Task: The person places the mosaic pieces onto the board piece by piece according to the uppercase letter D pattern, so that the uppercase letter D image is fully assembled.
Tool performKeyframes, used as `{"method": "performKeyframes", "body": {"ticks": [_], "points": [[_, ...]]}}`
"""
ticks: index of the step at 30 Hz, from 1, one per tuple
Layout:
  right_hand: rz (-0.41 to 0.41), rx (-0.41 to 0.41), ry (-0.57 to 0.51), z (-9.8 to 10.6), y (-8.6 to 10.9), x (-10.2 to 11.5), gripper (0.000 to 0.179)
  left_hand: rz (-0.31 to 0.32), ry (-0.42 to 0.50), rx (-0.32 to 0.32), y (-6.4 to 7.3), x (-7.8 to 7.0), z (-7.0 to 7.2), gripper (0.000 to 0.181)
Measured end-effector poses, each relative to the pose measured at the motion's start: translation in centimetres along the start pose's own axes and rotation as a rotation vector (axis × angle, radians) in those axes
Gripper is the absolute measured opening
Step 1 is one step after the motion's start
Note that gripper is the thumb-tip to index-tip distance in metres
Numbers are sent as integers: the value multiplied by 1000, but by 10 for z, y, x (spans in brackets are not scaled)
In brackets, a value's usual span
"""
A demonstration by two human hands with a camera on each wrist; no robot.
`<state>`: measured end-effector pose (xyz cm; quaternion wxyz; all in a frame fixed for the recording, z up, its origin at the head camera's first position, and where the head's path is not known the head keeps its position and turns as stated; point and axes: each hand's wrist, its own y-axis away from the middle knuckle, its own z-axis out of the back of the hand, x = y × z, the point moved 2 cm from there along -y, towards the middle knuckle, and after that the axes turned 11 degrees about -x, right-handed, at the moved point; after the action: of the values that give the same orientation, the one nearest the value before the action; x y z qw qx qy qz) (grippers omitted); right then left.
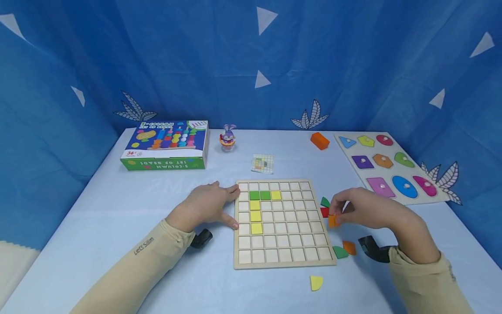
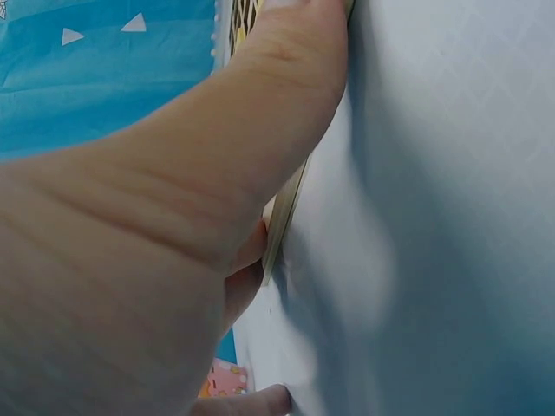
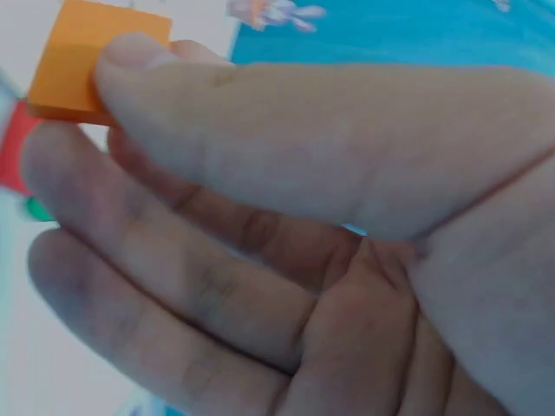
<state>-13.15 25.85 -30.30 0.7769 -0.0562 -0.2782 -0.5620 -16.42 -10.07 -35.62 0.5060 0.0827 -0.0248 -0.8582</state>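
Note:
My right hand (image 1: 362, 209) pinches an orange square tile (image 3: 74, 56) between thumb and fingers, just off the right edge of the wooden grid board (image 1: 285, 264). My left hand (image 1: 204, 204) rests at the board's left edge, thumb and forefinger spread along it; in the left wrist view the thumb (image 2: 286, 78) reaches over the rim. On the grid, two green tiles (image 1: 259, 195) and a yellow one (image 1: 276, 195) form a row, with a column of yellow tiles (image 1: 256, 216) below its left end. Red (image 1: 324, 212) and green (image 1: 324, 202) pieces lie beside my right fingers.
Nearer me lie a green piece (image 1: 340, 252), an orange tile (image 1: 349, 247) and a yellow quarter-round (image 1: 316, 283). Behind the board are a pattern card (image 1: 262, 163), a bunny figure (image 1: 227, 138), a bead-set box (image 1: 166, 144), an orange block (image 1: 320, 141) and a shape puzzle (image 1: 372, 170).

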Motion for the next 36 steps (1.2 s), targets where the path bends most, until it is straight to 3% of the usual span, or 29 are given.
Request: {"method": "performKeyframes", "body": {"ticks": [7,15,20,28,36], "points": [[23,-29,-10,24,-7,20,13,1,-4,-1,3,2,-1,109],[96,-101,-100,26,-15,36,15,-20,14,-17,2,2,-4,108],[149,-114,-133,15,-24,47,15,4,21,-1,3,1,-2,108],[238,-123,-151,-9,-36,70,18,-17,-4,-21,1,1,0,108],[323,-45,-87,-42,-46,92,16,-21,-7,-15,-1,1,0,108]]}}
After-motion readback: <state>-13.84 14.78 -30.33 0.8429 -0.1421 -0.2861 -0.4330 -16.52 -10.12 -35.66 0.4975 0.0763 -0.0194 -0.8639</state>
